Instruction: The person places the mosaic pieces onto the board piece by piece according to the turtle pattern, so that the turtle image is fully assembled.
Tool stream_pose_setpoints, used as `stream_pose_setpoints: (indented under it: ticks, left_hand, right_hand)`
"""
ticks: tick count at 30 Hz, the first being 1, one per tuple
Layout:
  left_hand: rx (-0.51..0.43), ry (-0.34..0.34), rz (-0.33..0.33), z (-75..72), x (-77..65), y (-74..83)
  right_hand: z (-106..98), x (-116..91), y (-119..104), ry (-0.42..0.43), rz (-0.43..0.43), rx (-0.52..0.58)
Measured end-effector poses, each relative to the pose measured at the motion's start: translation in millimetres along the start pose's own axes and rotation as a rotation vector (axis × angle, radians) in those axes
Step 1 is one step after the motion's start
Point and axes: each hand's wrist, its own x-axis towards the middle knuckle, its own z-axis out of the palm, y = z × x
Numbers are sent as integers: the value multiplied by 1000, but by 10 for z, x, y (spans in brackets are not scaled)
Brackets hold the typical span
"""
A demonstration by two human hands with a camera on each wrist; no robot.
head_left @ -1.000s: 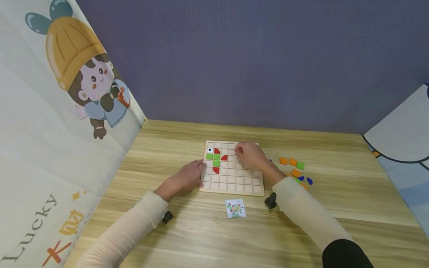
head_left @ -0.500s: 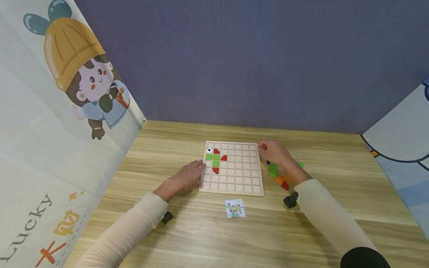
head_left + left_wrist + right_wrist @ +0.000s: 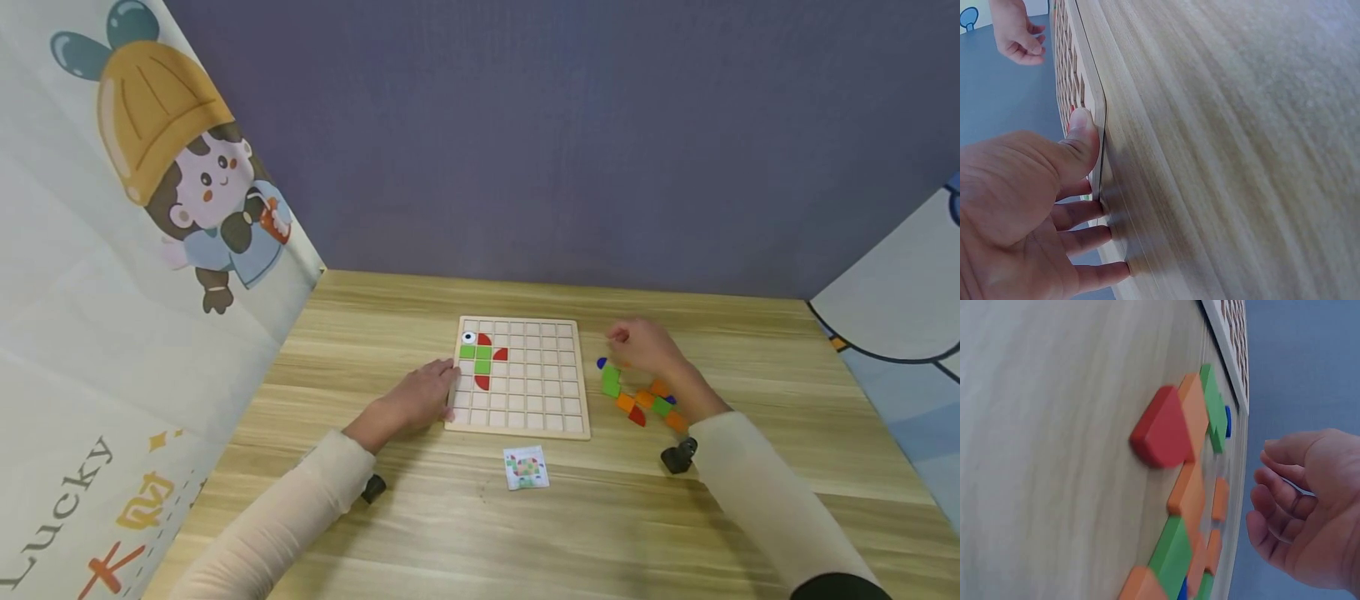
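A square wooden grid board (image 3: 536, 388) lies on the table, with a white eye tile (image 3: 468, 337), green square tiles (image 3: 483, 367) and red quarter-round tiles (image 3: 482, 382) set at its left. My left hand (image 3: 423, 392) rests at the board's left edge; in the left wrist view its thumb (image 3: 1085, 134) lies on the rim while straight fingers touch the tabletop. To the right of the board, my right hand (image 3: 647, 343) hovers above loose tiles. Its fingers (image 3: 1263, 503) bend loosely, and nothing shows between them.
Loose orange (image 3: 1188, 494), green (image 3: 1172, 547), blue (image 3: 602, 363) and red tiles (image 3: 1163, 428) lie right of the board. A small picture card (image 3: 527, 467) lies in front of it. Behind the table rises a dark blue wall (image 3: 555, 150).
My right hand has moved right, from over the upper right of the board to above the loose tiles. The left hand stays at the board's edge.
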Motion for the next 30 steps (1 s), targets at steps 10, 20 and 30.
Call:
stream_pose_setpoints:
  ticks: [10, 20, 30]
  left_hand:
    - [4, 1, -9, 12, -5, 3]
    - [4, 3, -9, -8, -6, 1]
    - [8, 18, -30, -42, 41, -65]
  right_hand:
    - [-44, -177, 151, -29, 10, -33]
    - [-81, -231, 206, -72, 44, -41]
    - [-47, -5, 265, -69, 21, -63]
